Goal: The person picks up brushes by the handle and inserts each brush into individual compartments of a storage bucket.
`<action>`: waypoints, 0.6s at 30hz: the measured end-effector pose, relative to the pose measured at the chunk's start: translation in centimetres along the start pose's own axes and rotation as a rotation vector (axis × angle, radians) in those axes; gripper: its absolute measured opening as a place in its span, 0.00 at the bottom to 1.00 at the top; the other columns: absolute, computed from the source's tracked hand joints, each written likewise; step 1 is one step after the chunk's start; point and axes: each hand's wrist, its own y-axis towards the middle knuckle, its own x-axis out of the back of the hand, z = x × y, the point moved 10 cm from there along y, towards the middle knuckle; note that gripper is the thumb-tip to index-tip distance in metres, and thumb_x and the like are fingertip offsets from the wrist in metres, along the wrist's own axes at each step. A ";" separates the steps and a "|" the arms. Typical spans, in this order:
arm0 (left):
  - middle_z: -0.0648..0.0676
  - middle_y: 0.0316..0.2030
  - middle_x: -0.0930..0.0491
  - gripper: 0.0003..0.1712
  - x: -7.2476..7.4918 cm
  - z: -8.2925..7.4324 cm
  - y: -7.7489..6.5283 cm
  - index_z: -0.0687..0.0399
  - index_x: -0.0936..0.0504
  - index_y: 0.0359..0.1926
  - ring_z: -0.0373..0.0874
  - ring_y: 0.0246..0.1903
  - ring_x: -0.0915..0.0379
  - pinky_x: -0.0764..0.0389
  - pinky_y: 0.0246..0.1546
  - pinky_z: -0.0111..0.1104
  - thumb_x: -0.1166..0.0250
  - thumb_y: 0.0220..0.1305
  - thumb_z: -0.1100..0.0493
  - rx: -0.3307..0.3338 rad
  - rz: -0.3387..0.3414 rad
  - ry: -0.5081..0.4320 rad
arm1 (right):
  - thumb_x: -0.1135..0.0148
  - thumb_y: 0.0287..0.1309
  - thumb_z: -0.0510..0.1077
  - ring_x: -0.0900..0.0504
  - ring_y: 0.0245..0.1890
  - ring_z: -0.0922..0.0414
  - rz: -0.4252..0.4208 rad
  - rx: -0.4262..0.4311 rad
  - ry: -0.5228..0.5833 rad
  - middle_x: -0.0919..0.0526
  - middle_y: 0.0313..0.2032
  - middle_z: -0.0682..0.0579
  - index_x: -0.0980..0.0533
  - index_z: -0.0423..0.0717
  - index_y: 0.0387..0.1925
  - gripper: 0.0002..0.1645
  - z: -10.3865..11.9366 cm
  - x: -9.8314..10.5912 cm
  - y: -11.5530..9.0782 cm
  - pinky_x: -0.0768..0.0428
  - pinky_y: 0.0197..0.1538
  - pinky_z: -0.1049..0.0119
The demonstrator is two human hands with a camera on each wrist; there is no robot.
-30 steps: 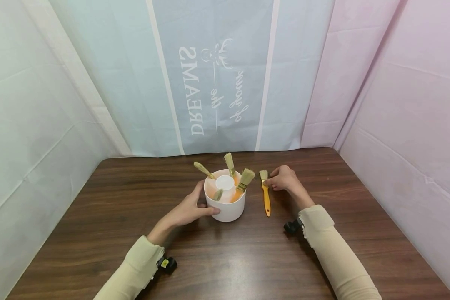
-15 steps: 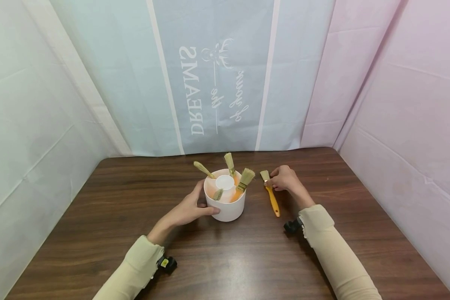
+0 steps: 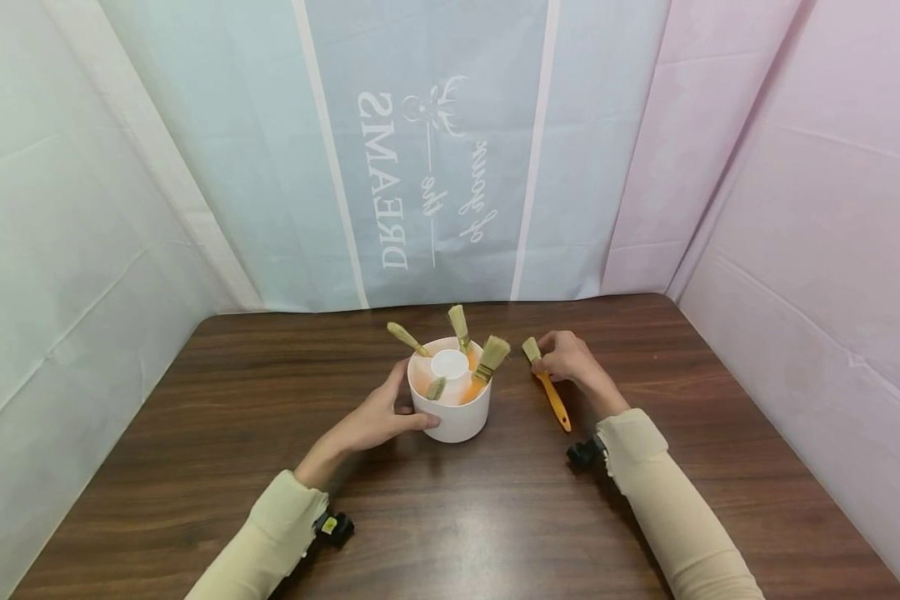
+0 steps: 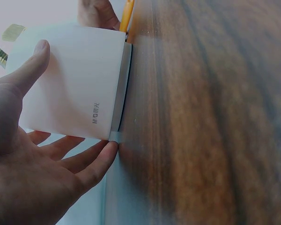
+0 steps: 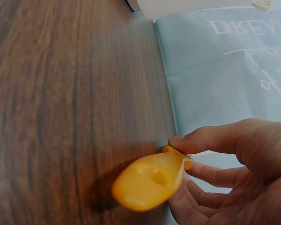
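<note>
A round white brush holder (image 3: 457, 427) with a central cup stands mid-table, several bristle brushes poking out of it. My left hand (image 3: 378, 417) grips its left side, thumb across the front wall and fingers round the far side, as the left wrist view also shows. To the right, a paintbrush (image 3: 553, 402) with a yellow handle and pale bristles lies slanted, its handle end toward me. My right hand (image 3: 568, 358) pinches it near the ferrule between thumb and fingers. In the right wrist view the handle (image 5: 147, 183) points at the camera, close over the wood.
Among the brushes in the holder, a wide one (image 3: 492, 357) leans right and a thin one (image 3: 407, 337) leans left. The brown wooden table (image 3: 450, 533) ends at a pale blue cloth backdrop (image 3: 450, 167), with white cloth walls on both sides.
The yellow-handled paintbrush has turned in my right hand, its handle end swinging to the right while the bristles stay near the same spot. The left hand and the holder have not moved.
</note>
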 end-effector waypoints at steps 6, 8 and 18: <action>0.55 0.77 0.41 0.60 0.0 0.0 0.0 0.41 0.54 0.81 0.53 0.75 0.39 0.21 0.66 0.50 0.22 0.60 0.49 -0.001 0.000 -0.001 | 0.32 0.59 0.34 0.17 0.42 0.50 0.050 0.034 0.065 0.23 0.56 0.31 0.31 0.35 0.69 0.36 -0.1 -0.1 0.1 0.10 0.47 0.57; 0.55 0.77 0.41 0.60 0.0 0.0 0.0 0.41 0.54 0.81 0.53 0.75 0.40 0.21 0.66 0.49 0.22 0.60 0.50 -0.001 0.001 -0.006 | 0.33 0.60 0.34 0.16 0.43 0.51 0.072 0.037 0.101 0.22 0.54 0.32 0.33 0.36 0.70 0.37 -0.2 -0.1 0.2 0.11 0.49 0.55; 0.55 0.77 0.41 0.59 0.0 0.0 0.0 0.40 0.53 0.80 0.53 0.75 0.40 0.21 0.66 0.49 0.22 0.60 0.50 0.003 0.001 -0.003 | 0.38 0.67 0.36 0.11 0.39 0.59 0.186 0.049 0.363 0.10 0.49 0.44 0.43 0.42 0.77 0.42 -0.4 -0.4 0.3 0.11 0.44 0.62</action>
